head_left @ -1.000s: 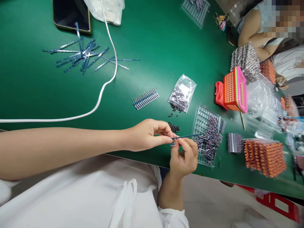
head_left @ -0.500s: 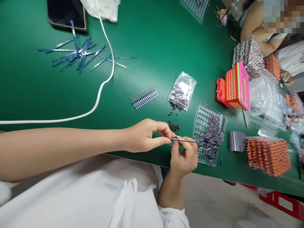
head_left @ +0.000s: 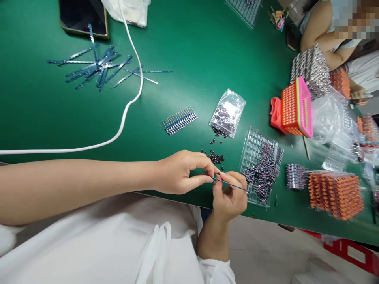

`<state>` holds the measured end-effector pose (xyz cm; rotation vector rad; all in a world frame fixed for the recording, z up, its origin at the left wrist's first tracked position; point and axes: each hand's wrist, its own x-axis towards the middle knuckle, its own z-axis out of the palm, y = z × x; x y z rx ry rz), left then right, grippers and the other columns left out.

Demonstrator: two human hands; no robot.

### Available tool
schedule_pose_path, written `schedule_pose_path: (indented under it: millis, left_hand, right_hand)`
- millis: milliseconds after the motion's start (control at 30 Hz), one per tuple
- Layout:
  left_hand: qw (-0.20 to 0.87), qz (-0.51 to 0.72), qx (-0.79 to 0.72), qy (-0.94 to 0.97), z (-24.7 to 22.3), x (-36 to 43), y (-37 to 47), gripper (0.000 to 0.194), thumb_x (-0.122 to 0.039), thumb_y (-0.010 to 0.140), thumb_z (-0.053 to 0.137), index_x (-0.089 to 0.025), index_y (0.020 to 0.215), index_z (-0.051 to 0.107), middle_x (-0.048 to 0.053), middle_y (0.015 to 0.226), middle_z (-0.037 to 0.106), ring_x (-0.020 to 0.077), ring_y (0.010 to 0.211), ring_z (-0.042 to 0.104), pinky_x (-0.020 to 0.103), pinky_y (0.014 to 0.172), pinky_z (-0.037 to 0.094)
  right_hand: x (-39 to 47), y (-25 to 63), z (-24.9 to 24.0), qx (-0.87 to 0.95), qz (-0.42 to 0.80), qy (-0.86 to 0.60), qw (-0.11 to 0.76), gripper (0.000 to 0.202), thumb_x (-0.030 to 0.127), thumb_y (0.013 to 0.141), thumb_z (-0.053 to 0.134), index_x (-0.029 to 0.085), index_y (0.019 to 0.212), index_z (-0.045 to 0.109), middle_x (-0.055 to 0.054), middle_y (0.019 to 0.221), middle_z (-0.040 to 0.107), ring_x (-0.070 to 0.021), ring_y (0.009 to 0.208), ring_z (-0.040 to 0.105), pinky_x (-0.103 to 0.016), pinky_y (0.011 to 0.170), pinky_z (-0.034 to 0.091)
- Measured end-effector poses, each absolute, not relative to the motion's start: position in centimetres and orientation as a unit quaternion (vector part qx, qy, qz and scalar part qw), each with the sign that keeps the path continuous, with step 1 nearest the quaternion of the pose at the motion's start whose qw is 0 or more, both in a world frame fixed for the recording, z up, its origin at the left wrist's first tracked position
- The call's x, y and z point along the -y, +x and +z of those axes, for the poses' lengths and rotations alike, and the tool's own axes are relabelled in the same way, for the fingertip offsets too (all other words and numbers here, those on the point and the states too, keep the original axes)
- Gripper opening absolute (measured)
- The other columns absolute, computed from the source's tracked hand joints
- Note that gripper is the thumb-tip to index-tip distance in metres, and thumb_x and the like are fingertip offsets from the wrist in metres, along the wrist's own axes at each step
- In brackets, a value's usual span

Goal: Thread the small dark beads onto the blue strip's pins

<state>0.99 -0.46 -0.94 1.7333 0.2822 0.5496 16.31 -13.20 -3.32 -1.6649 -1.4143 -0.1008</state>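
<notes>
My left hand [head_left: 189,171] reaches in from the left, thumb and index finger pinched at the left end of a thin blue strip [head_left: 237,186]. My right hand [head_left: 229,195] is closed on the same strip, thumb and fingers around it, and the strip's free end slants down to the right. Something small and dark shows between the fingertips, too small to name. Just above the hands lies a heap of small dark beads [head_left: 215,158]. A clear plastic tray [head_left: 251,138] with a tangle of thin wire-legged parts [head_left: 262,173] sits right of my right hand.
A row of wired pieces [head_left: 180,121] and a clear bag of beads [head_left: 227,112] lie beyond. Blue strips [head_left: 100,67], a phone [head_left: 84,17] and a white cable [head_left: 128,104] are at left. Baskets [head_left: 296,106] and orange stacks [head_left: 334,193] stand right, near another person [head_left: 322,35].
The blue strip has tilted, its right end dropping from nearly level to a downward slant. My left hand has shifted slightly lower. The right hand has hardly moved.
</notes>
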Motion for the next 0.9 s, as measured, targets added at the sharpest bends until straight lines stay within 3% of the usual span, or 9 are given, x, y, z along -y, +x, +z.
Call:
schedule_pose_path:
  millis: [300,900]
  left_hand:
    - [0.627,0.206,-0.152,0.736,-0.39,0.25,0.9,0.007,-0.019,0.088,0.059,-0.019,0.088,0.066,0.008,0.111,0.076,0.0186,0.102,0.07,0.032,0.092,0.053]
    - [0.68,0.189,-0.164,0.689,-0.35,0.09,0.91,0.008,-0.022,0.09,0.062,-0.017,0.094,0.068,0.006,0.11,0.077,0.0178,0.104,0.071,0.031,0.094,0.055]
  right_hand:
    - [13.44,16.41,-3.62,0.559,-0.013,-0.694,0.453,0.014,0.018,0.086,0.066,0.027,0.096,0.062,-0.001,0.085,0.063,-0.0158,0.076,0.065,-0.032,0.066,0.056]
    - [13.1,16.11,-3.64,0.534,-0.036,-0.697,0.477,0.013,0.016,0.086,0.068,0.025,0.092,0.062,0.0,0.083,0.063,-0.0142,0.075,0.064,-0.028,0.062,0.053]
